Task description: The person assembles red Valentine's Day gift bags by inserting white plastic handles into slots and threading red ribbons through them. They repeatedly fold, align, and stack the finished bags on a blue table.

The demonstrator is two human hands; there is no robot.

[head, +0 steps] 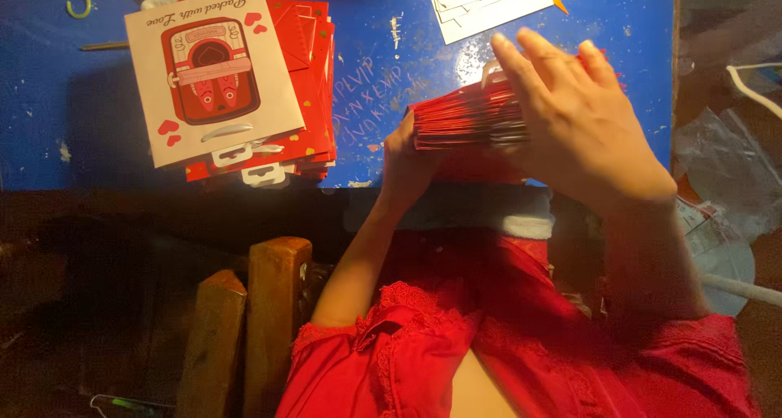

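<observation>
Two stacks of red paper bags: one on the table (244, 153), one held (464, 116). One sheaf of white sheets (489, 2).

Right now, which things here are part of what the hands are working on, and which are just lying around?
In use:
- red card stack, edge-on, held between left hand and right hand
- pile of flat gift bags on the blue table, same sort of goods

Lying about:
- white paper sheets
- green hook
- clear plastic
- wooden chair back
</observation>
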